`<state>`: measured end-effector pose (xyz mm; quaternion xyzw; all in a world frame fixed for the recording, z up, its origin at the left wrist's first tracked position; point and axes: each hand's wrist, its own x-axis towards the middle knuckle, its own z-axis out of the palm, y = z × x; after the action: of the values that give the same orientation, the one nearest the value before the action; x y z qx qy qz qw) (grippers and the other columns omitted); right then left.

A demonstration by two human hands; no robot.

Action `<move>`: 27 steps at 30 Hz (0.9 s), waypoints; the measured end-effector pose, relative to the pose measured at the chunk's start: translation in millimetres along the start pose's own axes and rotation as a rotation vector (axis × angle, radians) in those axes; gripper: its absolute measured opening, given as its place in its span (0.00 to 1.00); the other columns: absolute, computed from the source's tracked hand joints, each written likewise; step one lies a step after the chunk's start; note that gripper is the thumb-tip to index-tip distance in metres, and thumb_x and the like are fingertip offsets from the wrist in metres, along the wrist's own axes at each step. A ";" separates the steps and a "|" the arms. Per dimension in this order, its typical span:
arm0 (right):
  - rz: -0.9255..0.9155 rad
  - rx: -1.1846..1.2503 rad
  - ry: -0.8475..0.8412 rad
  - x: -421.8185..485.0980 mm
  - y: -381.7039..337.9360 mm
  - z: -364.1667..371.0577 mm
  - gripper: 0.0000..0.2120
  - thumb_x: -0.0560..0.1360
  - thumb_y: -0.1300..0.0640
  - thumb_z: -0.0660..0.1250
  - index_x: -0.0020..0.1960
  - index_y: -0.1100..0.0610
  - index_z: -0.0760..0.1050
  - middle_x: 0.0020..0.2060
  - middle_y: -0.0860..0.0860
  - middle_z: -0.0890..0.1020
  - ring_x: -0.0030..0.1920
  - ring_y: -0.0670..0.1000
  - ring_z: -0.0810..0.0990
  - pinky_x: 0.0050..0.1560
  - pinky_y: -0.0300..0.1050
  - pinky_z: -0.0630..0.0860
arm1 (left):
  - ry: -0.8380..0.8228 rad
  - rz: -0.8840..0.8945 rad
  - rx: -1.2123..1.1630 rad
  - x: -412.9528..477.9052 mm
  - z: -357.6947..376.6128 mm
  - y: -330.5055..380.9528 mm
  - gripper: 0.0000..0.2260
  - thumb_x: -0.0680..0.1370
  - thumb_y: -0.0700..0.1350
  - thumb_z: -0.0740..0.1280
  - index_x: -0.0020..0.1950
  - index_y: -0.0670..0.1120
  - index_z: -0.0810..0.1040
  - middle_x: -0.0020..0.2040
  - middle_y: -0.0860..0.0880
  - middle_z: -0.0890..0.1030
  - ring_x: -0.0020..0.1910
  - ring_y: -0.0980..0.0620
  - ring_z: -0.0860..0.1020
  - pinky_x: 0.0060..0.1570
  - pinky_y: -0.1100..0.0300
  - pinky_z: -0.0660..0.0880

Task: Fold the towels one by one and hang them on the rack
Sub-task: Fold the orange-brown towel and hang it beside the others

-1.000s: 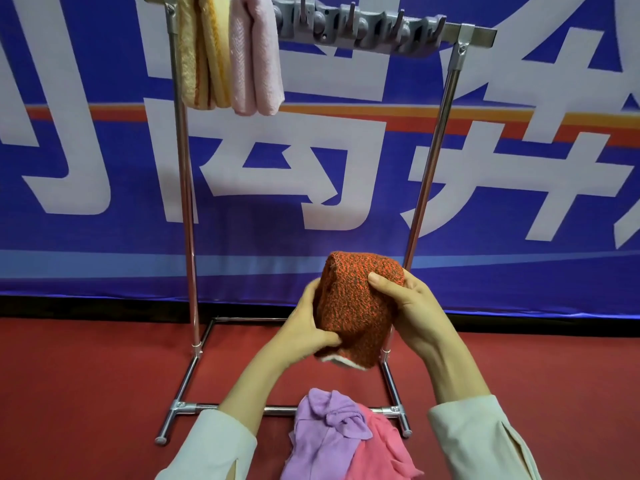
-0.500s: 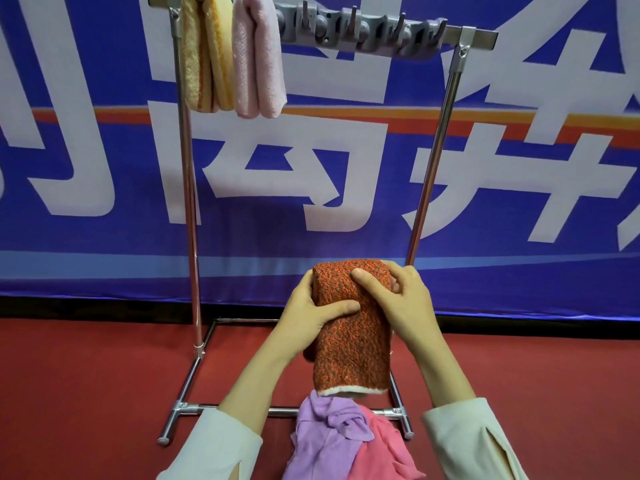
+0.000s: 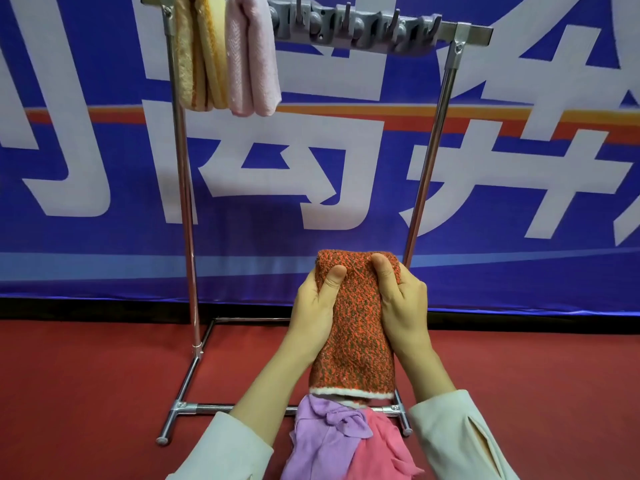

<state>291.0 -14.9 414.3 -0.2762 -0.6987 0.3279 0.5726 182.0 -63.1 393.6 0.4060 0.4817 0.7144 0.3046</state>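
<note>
Left grip (image 3: 315, 317): pinching the folded orange-flecked knit towel (image 3: 353, 334) near its top.
Right grip (image 3: 403, 306): pinching the same, opposite side.
Towel: upright before the chrome tube rack (image 3: 187, 202).
Floor: red carpet (image 3: 86, 375).
Wall: blue banner (image 3: 104, 254), white characters.

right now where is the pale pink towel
In the head view the pale pink towel hangs at upper left on the rack's top bar, just right of the yellow-orange towel and left of the grey hooks.

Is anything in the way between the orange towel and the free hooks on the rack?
Nothing visible. The left hand and right hand hold the orange towel; the space up to the bare rack hooks is open.
</note>
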 end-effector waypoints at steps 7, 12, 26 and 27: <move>0.237 0.203 -0.243 2.7 -2.2 -4.4 0.15 0.69 0.40 0.66 0.43 0.51 0.78 0.38 0.45 0.83 0.41 0.42 0.80 0.45 0.39 0.75 | -0.021 0.056 -0.030 1.4 -6.1 3.9 0.16 0.71 0.58 0.65 0.51 0.48 0.78 0.48 0.51 0.84 0.51 0.51 0.81 0.59 0.50 0.75; 0.257 -0.058 -0.068 4.0 5.7 -7.2 0.25 0.61 0.34 0.71 0.43 0.53 0.69 0.38 0.48 0.75 0.39 0.46 0.73 0.43 0.39 0.71 | 0.055 0.124 0.048 5.0 -15.1 -2.6 0.14 0.71 0.58 0.67 0.52 0.52 0.77 0.47 0.53 0.84 0.50 0.57 0.81 0.55 0.56 0.75; 0.631 0.562 -0.340 0.3 11.4 2.5 0.17 0.71 0.57 0.70 0.59 0.62 0.79 0.53 0.57 0.85 0.54 0.55 0.83 0.54 0.45 0.79 | -0.081 -0.469 -0.051 10.0 -25.0 -2.0 0.30 0.65 0.65 0.73 0.55 0.43 0.82 0.51 0.45 0.85 0.52 0.48 0.83 0.58 0.53 0.76; 0.606 0.525 -0.349 -0.6 13.6 2.4 0.17 0.72 0.58 0.70 0.59 0.62 0.78 0.53 0.57 0.85 0.55 0.54 0.83 0.55 0.45 0.78 | -0.076 -0.443 -0.137 9.9 -24.4 -0.5 0.25 0.68 0.59 0.72 0.55 0.41 0.82 0.51 0.43 0.85 0.52 0.47 0.83 0.56 0.54 0.77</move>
<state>288.9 -7.1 403.0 -0.2542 -0.5652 0.6896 0.3746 155.9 -65.5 391.0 0.2953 0.4977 0.6452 0.4988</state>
